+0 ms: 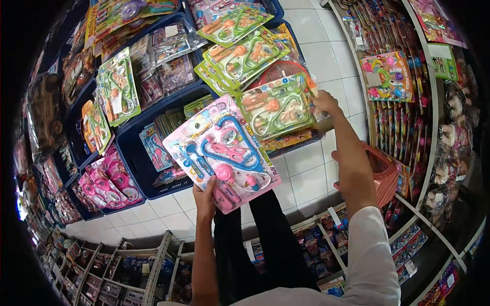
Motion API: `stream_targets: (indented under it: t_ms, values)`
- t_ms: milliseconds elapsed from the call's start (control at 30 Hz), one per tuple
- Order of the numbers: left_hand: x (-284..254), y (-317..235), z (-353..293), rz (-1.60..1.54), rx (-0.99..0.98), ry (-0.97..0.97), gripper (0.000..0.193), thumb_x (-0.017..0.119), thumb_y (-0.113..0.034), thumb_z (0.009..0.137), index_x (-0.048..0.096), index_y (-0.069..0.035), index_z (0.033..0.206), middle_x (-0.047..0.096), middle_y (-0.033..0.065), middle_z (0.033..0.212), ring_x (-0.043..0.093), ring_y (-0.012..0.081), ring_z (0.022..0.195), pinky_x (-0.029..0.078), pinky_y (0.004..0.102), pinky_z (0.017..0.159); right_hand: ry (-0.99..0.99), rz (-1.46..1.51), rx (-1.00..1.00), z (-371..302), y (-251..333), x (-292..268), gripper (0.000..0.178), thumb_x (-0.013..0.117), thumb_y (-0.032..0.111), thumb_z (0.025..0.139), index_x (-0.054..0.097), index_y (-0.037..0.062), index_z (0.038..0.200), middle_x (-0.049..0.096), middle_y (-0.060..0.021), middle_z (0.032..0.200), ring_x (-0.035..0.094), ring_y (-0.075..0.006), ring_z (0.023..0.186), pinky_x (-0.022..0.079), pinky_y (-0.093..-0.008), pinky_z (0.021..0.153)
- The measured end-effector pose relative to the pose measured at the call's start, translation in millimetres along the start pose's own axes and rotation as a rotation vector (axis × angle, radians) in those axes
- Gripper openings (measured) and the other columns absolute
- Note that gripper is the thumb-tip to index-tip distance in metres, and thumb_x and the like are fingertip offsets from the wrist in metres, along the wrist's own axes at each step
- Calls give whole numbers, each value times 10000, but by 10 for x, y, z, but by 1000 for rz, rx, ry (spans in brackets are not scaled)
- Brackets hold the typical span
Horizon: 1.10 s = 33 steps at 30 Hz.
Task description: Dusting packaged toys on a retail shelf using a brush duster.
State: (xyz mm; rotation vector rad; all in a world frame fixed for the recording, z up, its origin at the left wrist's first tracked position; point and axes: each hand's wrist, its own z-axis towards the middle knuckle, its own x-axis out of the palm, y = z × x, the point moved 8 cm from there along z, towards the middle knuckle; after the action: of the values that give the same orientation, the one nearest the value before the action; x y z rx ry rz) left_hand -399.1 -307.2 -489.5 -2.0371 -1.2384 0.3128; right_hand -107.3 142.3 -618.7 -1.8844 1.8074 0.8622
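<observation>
My left hand (206, 198) is closed on the lower left edge of a pink toy doctor set (232, 176) in a blister pack, held tilted above the blue baskets. Blue stethoscope tubing and pink scissors show through its clear front. My right hand (326, 103) is closed at the right edge of a green toy doctor set (278, 106). A slim orange-and-white thing (312, 87) sticks up from its fingers; its kind is unclear. Whether these fingers also touch the green pack is hidden. More green doctor sets (244, 55) lie stacked just beyond.
Blue plastic baskets (166, 191) of packaged toys stand on the white tile floor (326, 56). A red-pink basket (384, 176) sits beside my right forearm. Shelves of toy cards (395, 127) run along the right, with metal racks (155, 265) close behind my legs.
</observation>
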Motion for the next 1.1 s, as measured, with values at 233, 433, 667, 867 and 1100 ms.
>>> stream_targets:
  t_ms: [233, 433, 667, 867, 1100]
  values:
    - [-104, -50, -95, -3, -3, -88, 341, 679, -101, 881, 534, -5, 1174, 628, 56, 1052, 608, 134, 889, 496, 285, 781, -330, 106, 83, -438, 329, -47, 603, 523, 634, 840, 664, 106, 1093, 698, -191, 941, 644, -356, 1007, 478, -469, 864]
    - [487, -172, -164, -68, -91, 46, 304, 709, -128, 862, 598, 12, 1108, 647, 57, 1002, 624, 139, 845, 501, 280, 743, -201, 1180, 245, -1325, -1062, 760, 640, 540, 634, 881, 618, 49, 1130, 667, -42, 931, 630, -180, 856, 513, -341, 716]
    - [577, -1368, -969, -121, -65, 76, 343, 692, -121, 869, 563, 2, 1162, 635, 76, 1041, 630, 159, 881, 521, 310, 774, 462, 2163, 210, -3752, 65, 976, 710, 517, 678, 847, 535, 103, 1263, 559, 12, 639, 571, -177, 612, 516, -344, 630]
    - [970, -2357, -1829, -130, 47, 143, 426, 690, -157, 864, 518, 2, 1220, 613, 82, 1113, 616, 176, 968, 513, 322, 834, 236, 2022, -348, -4697, 761, -779, 321, 536, 254, 982, 476, 88, 1250, 608, -35, 1057, 605, -183, 969, 510, -348, 842]
    - [1142, -3048, -2744, -294, 162, 193, 480, 662, -159, 874, 454, -22, 1284, 573, 96, 1165, 585, 190, 1053, 501, 334, 871, -59, 1349, -832, -6144, 1470, -2074, 366, 613, -57, 869, 487, 24, 1203, 604, -128, 1138, 591, -185, 1067, 482, -293, 913]
